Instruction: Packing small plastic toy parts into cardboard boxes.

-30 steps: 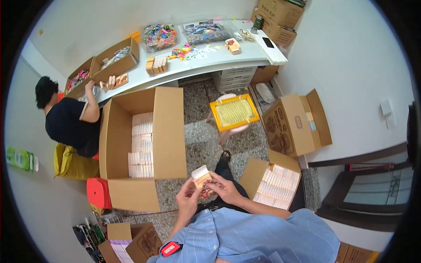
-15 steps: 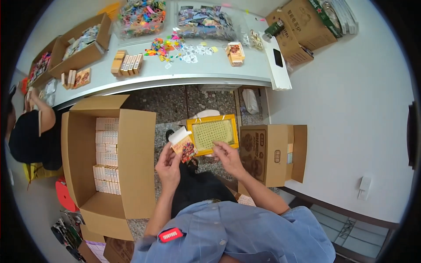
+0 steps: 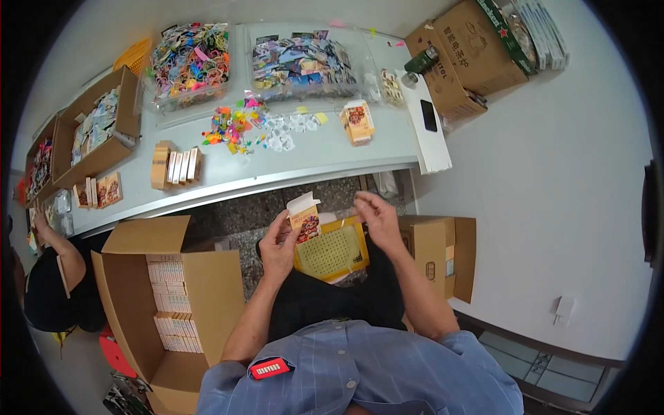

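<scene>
My left hand [image 3: 278, 247] grips a small orange and cream card box [image 3: 306, 224] with a colourful printed picture. The box stands tilted, its white top flap raised away from me. Just right of it my right hand [image 3: 377, 218] is lifted, fingers bent and drawn together; whatever may be between them is too small to make out. Below both hands, over my lap, lies a yellow-framed panel [image 3: 325, 254] with a pale green grid of small marks. The box overlaps its left far corner.
To my left stands an open carton [image 3: 214, 297] holding rows of small boxes. Another carton [image 3: 460, 256] is at my right. The table [image 3: 277, 169] ahead bears tubs of colourful trinkets [image 3: 190, 62] and packets [image 3: 304, 66], small boxes [image 3: 358, 123] and a phone [image 3: 429, 115]. A person [image 3: 59, 277] is at far left.
My right hand has risen from over the panel to beyond its far right corner. The box in my left hand has moved right and is more upright. My view has shifted toward the table.
</scene>
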Tool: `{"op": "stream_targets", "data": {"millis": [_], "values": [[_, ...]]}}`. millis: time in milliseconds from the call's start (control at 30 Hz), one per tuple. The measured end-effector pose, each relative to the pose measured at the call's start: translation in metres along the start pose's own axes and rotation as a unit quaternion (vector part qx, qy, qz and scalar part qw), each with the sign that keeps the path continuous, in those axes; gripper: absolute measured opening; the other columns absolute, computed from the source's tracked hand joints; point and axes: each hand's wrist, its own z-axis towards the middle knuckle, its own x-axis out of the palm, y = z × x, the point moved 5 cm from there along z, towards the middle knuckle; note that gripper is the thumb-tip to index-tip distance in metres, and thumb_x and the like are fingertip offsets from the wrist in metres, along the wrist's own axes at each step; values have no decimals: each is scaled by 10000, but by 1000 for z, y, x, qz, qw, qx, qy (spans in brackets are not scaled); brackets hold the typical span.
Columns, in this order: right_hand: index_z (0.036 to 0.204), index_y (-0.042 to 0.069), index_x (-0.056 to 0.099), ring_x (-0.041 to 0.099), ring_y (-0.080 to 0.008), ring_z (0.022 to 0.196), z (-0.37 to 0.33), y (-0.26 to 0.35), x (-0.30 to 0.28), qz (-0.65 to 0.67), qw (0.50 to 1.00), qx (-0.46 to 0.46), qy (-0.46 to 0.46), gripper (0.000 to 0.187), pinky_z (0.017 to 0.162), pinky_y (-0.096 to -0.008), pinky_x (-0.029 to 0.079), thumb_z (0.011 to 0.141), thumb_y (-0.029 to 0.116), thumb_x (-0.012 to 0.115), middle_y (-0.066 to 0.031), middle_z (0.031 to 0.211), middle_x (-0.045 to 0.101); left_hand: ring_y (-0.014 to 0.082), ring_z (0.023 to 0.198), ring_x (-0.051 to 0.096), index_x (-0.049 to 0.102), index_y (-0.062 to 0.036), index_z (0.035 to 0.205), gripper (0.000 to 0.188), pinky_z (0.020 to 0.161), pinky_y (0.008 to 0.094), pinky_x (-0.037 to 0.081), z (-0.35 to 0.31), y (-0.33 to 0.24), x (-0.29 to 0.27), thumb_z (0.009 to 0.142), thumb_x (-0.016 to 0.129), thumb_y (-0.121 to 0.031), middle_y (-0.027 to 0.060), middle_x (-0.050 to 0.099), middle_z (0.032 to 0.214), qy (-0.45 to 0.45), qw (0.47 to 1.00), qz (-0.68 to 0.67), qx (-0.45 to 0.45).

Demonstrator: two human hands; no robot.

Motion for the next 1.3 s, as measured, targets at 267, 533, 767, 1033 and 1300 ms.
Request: {"op": "stream_targets", "data": {"millis": [267, 533, 767, 1033, 1300], "values": [[1261, -29, 615, 679, -142, 885, 242, 68, -55, -125, 991, -51, 18, 410, 668, -279, 565, 999, 285, 599, -85, 979, 692, 123, 922, 665, 553, 16, 1366, 476, 786, 256, 565, 70, 12, 37, 910, 687, 17, 118, 689, 1108, -77, 996, -45, -5], [969, -42, 705, 682, -425, 890, 467, 56, -22, -525, 833, -107, 138, 496, 751, -501, 542, 931, 436, 577, -267, 988, 689, 132, 897, 668, 549, 18, 1367, 470, 795, 272, 562, 117, 34, 112, 915, 674, 28, 113, 696, 1040, -152, 987, 27, -35], [987, -32, 715, 674, -415, 1006, 491, 32, -30, -553, 811, -39, 186, 420, 865, -489, 534, 866, 324, 528, -260, 1055, 701, 114, 901, 652, 532, -14, 1391, 491, 795, 261, 558, 174, 58, 135, 923, 671, 27, 90, 684, 1061, -151, 986, 42, -62], [877, 10, 692, 663, -431, 875, 486, 34, -57, -612, 779, -122, 69, 237, 773, -503, 522, 880, 204, 556, -241, 903, 686, 139, 884, 678, 597, -17, 1326, 468, 803, 277, 556, 238, 76, 111, 874, 697, 53, 99, 703, 1036, -32, 994, 106, 2], [1022, 28, 623, 664, -391, 776, 480, 51, -61, -533, 800, -268, -67, 175, 690, -441, 517, 992, 185, 552, -215, 877, 676, 190, 914, 702, 601, -11, 1307, 486, 828, 293, 551, 260, 99, 119, 843, 714, 76, 139, 693, 1096, 16, 994, 75, 73]]}}
